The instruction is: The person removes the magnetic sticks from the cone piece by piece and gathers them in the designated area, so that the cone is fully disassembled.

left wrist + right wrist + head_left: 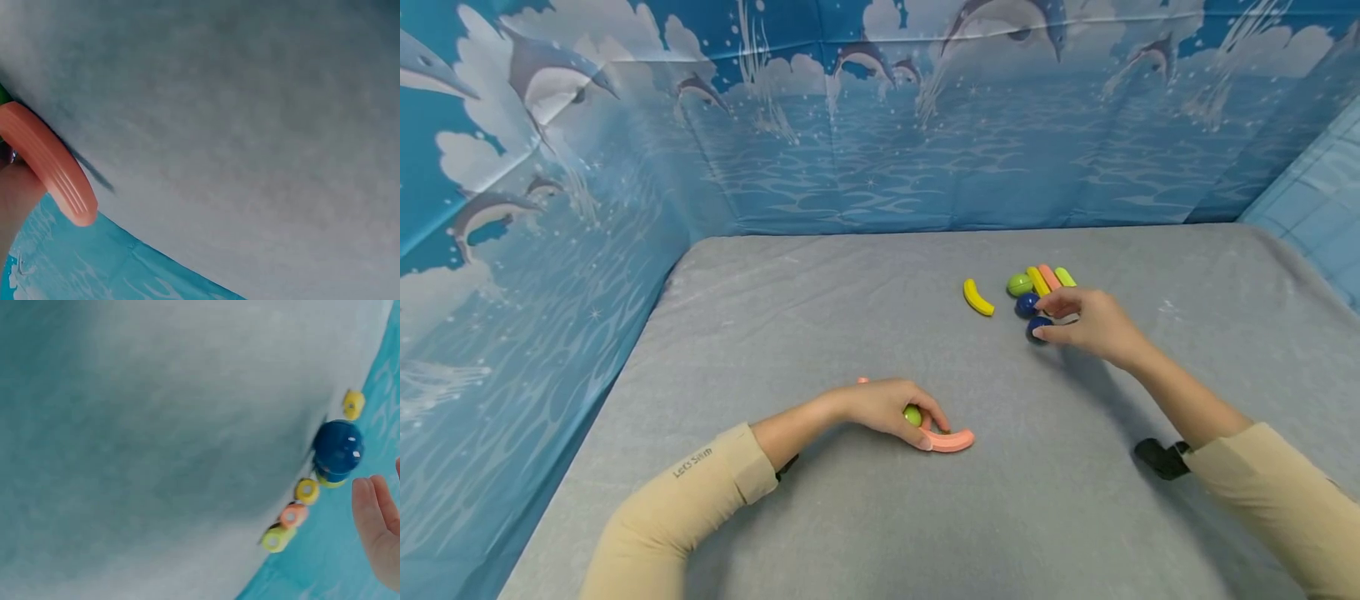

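My left hand (pixel 887 407) pinches a pink, ribbed, banana-shaped piece (pixel 953 441) between thumb and fingers; the same piece (pixel 53 164) shows at the left edge of the left wrist view. Partly covered by that hand is a green ball (pixel 912 415). A pink tip (pixel 862 380) pokes out behind it, the rest hidden. Farther right, my right hand (pixel 1093 327) reaches over two dark blue balls, with thumb and fingers apart around the nearer blue ball (pixel 1037 326). Whether the thumb touches it I cannot tell. The other blue ball (pixel 1026 305) lies just behind.
Beyond the blue balls lie a striped green ball (pixel 1019 285) and a row of a yellow piece (pixel 1036 279), a pink piece (pixel 1049 277) and a lime piece (pixel 1064 277). A yellow banana-shaped piece (pixel 977 298) lies left of them on the grey cloth (pixel 820 317). Dolphin-print curtains (pixel 880 158) stand behind.
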{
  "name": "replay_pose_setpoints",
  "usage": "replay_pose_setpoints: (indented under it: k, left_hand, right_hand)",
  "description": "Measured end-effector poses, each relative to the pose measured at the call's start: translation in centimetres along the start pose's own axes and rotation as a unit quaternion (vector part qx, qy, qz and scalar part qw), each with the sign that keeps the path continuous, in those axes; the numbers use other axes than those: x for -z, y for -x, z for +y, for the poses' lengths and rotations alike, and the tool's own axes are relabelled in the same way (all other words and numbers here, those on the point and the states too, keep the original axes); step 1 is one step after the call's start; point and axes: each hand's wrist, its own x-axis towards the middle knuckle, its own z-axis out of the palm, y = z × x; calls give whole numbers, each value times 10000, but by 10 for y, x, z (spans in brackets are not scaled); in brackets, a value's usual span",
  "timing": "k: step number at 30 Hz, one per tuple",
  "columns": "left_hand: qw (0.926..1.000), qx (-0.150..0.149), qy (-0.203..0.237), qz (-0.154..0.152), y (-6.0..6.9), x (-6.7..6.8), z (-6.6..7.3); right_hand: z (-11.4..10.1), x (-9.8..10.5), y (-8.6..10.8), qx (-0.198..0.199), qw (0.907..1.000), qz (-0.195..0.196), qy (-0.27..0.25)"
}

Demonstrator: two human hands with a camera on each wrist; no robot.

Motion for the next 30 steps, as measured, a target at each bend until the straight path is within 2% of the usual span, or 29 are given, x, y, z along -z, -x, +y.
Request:
replay_pose_setpoints:
  k: [6, 13, 19, 25, 30]
  left_hand:
    - [9992, -161, -287, 215, 7, 11, 3]
    - [9985, -224, -465, 155, 21, 23, -2]
    - [9987, -267, -397, 173, 28, 29, -8]
    - [9983, -338, -423, 230, 27, 29, -12]
    - [9982, -254, -485, 238, 26, 27, -15]
  right_hand:
    - [-14, 2, 5, 228, 9996, -77, -133]
    - [-29, -11, 9, 701, 9936, -621, -639]
    - [-42, -33, 12, 1075, 9810, -1280, -986]
    - [-56, -58, 14, 1326, 9614, -2011, -1332]
    - [-67, -77, 16, 1461, 9498, -2447, -1294]
